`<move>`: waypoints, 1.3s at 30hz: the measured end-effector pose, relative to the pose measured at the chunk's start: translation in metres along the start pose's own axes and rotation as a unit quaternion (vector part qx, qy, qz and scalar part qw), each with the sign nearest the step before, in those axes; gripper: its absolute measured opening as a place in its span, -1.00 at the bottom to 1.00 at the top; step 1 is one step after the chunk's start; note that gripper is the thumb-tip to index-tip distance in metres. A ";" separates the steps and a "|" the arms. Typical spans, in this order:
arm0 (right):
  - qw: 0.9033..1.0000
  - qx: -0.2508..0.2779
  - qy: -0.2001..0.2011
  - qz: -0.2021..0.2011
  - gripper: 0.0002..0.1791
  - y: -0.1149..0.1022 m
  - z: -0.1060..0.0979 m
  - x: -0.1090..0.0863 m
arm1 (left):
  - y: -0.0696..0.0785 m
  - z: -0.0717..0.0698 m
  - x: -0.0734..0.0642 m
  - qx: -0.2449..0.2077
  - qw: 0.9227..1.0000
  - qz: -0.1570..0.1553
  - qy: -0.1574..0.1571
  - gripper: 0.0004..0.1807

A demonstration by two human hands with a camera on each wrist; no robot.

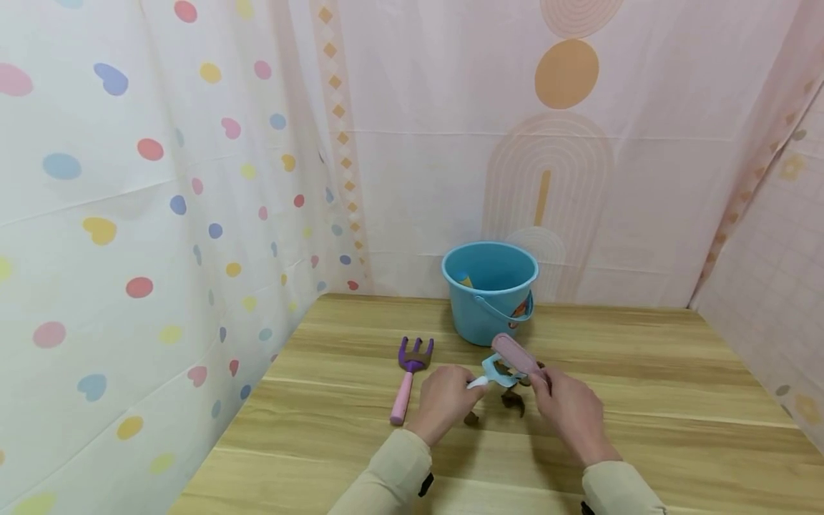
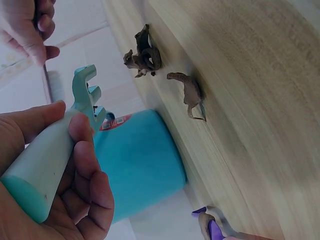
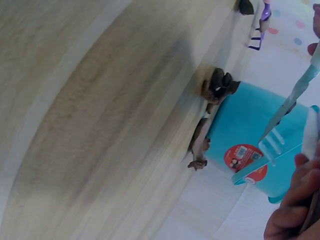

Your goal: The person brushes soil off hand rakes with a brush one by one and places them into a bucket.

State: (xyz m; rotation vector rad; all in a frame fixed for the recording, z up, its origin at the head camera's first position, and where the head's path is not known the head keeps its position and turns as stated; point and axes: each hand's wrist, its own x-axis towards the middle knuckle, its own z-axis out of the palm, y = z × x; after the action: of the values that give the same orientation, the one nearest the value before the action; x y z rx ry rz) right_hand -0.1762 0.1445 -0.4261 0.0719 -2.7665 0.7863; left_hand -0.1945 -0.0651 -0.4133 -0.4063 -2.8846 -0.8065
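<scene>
My left hand (image 1: 445, 400) grips the pale handle of a light-blue toy hand fork (image 1: 496, 372), its tines angled up over the table. Brown bits show at its head. In the left wrist view, fingers and thumb wrap round the fork handle (image 2: 44, 162). My right hand (image 1: 569, 411) holds a pink tool with a long, rounded, flat head (image 1: 513, 353), which is close to the fork's tines; its exact kind is unclear. Dark, curled brown pieces like dried leaves (image 1: 513, 402) lie on the table below, seen also as a shrivelled brown piece (image 2: 187, 92).
A blue bucket (image 1: 479, 315) with a handle stands behind the hands, a yellow and blue thing (image 1: 465, 280) inside. Left of my left hand lies a purple fork with a pink handle (image 1: 402, 397), something brown across its tines. Patterned curtains (image 1: 412, 143) surround the wooden table (image 1: 676, 400).
</scene>
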 end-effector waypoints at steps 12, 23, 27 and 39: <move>0.999 -0.029 -0.018 -0.004 -0.73 0.000 0.005 -0.006 | 0.001 -0.002 0.000 0.005 1.000 0.003 0.005 -0.66; 0.998 -0.056 0.025 0.007 -0.73 0.005 0.002 -0.004 | 0.001 -0.001 0.000 -0.001 1.000 0.004 0.009 -0.66; 0.997 -0.061 0.037 0.014 -0.75 0.005 0.000 -0.004 | 0.001 -0.002 0.001 0.002 1.000 0.004 0.010 -0.68; 0.995 -0.045 0.084 0.031 -0.70 0.009 -0.009 -0.001 | -0.004 -0.007 0.001 -0.013 1.000 -0.008 0.007 -0.66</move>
State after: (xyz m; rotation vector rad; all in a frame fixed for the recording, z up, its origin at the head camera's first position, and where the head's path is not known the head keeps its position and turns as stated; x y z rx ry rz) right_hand -0.1737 0.1571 -0.4235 -0.0930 -2.6501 0.6504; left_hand -0.1961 -0.0721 -0.4093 -0.3801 -2.8710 -0.8459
